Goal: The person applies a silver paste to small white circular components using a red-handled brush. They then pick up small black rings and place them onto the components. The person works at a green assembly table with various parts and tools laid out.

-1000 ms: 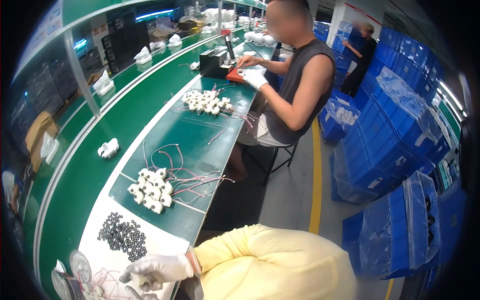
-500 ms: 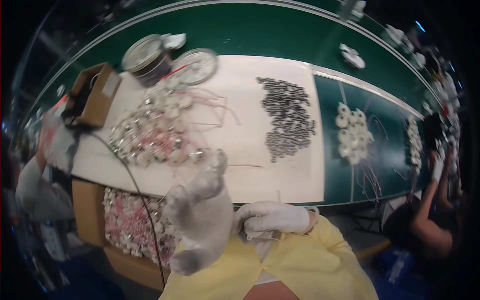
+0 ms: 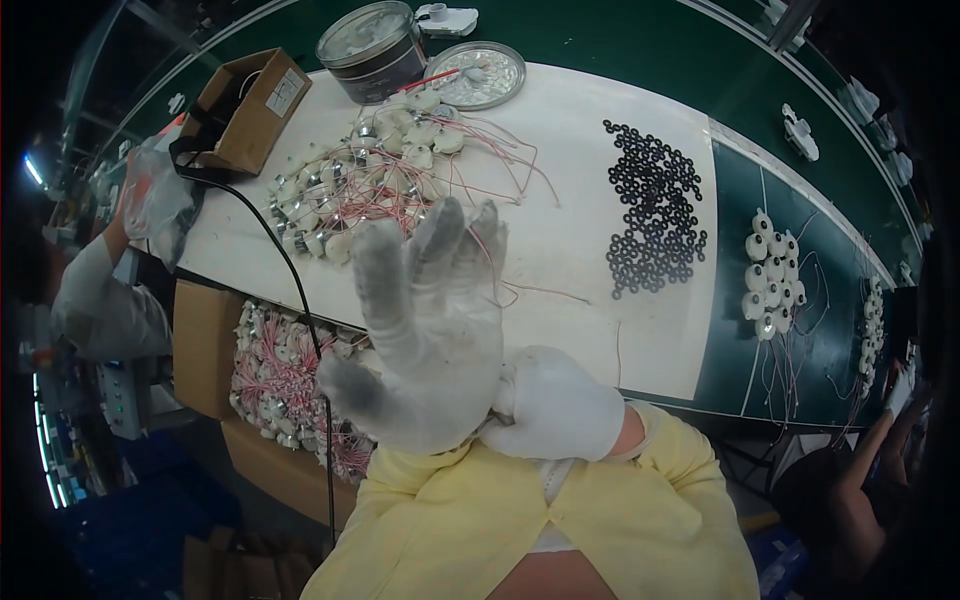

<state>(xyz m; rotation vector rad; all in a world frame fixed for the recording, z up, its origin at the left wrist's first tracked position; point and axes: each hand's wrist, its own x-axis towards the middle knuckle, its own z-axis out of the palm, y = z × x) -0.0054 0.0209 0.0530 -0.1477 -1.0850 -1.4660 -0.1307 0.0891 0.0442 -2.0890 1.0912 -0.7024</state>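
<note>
We held our gloved left hand (image 3: 430, 335) raised, fingers spread, our gloved right hand (image 3: 560, 402) touched its wrist (we could not tell its grip), hands together, wired white parts (image 3: 362, 180) lay heaped beyond on the bench (image 3: 560, 135).

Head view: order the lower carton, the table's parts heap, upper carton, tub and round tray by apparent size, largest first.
1. Lower carton, though partly hidden
2. Parts heap
3. Upper carton and tub: too alike to rank
4. Round tray
</note>
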